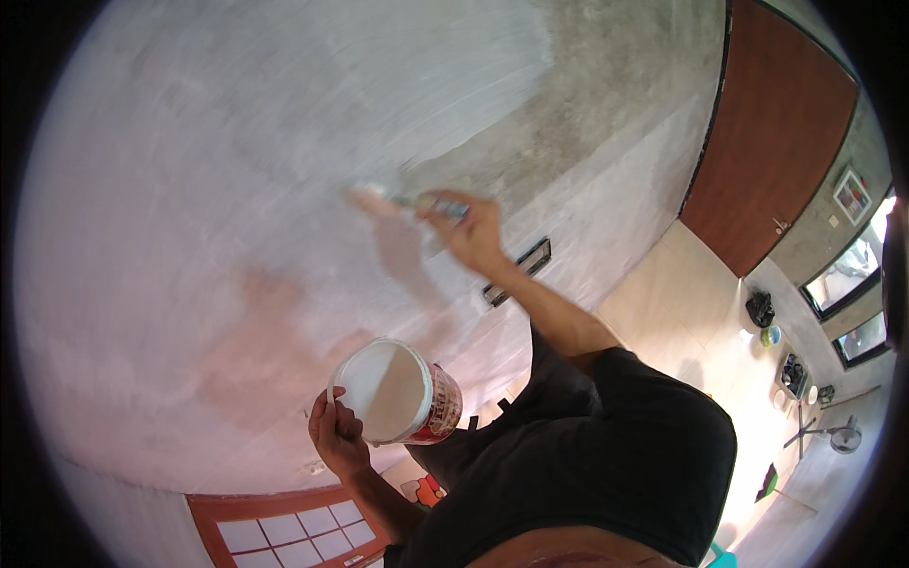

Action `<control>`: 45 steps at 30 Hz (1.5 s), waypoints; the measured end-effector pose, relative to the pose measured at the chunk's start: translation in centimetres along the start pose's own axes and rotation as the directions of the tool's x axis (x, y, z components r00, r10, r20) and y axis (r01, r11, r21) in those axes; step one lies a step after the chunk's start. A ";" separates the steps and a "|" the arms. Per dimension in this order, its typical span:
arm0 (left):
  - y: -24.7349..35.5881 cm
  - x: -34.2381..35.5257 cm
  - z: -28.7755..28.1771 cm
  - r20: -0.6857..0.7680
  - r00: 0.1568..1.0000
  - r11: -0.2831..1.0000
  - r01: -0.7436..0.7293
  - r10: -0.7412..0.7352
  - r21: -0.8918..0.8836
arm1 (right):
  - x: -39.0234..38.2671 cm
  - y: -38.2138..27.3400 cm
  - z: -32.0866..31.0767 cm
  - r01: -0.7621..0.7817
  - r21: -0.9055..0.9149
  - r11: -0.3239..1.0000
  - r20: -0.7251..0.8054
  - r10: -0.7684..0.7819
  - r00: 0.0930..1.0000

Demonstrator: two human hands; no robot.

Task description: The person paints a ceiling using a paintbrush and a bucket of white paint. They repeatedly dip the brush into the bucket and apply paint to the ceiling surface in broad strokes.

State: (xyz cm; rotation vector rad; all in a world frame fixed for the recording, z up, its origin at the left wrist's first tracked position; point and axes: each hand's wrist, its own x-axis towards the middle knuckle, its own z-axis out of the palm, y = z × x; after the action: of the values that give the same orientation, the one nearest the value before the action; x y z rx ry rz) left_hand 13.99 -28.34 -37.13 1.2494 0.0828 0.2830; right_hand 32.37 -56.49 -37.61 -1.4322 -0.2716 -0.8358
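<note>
My right hand [470,230] grips the handle of a paintbrush [377,196], its blurred bristles at the wall [237,114], which has whitish paint over much of it and a bare grey patch at upper right. My left hand [336,431] holds the rim of a round paint bucket [440,402] with a red printed label and white paint [388,398] inside, low in front of me and below the brush.
A dark recessed plate [530,260] sits low on the wall. A brown door [767,123] stands at right, with black bags [759,308], tubs [770,336] and a standing fan [843,435] on the pale floor [653,303]. A red-framed window or door [227,530] shows lower left.
</note>
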 end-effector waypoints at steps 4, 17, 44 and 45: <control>0.1 -0.1 0.3 0.029 1.000 1.000 -0.006 0.007 -0.027 | 6.9 3.7 -9.8 -0.038 0.071 0.997 -0.213 0.053 0.976; -0.1 0.3 1.2 0.032 0.999 0.999 0.017 -0.016 -0.049 | 5.6 6.1 -9.5 0.068 -0.684 0.726 -0.356 -0.414 0.838; 0.5 0.2 2.3 -0.028 1.000 0.993 0.015 -0.012 0.120 | 17.7 7.8 -24.6 -0.131 -0.660 0.740 -0.628 -0.447 0.637; 0.7 0.2 2.4 0.009 1.000 0.994 0.005 -0.006 0.112 | 16.9 7.6 -22.9 -0.086 -0.676 0.732 -0.588 -0.464 0.663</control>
State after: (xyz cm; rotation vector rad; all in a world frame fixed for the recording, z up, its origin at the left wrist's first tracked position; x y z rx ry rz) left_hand 14.63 -30.31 -35.65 1.3612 0.0947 0.2705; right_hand 41.94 -84.34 -36.52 -1.5758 0.5711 -1.7630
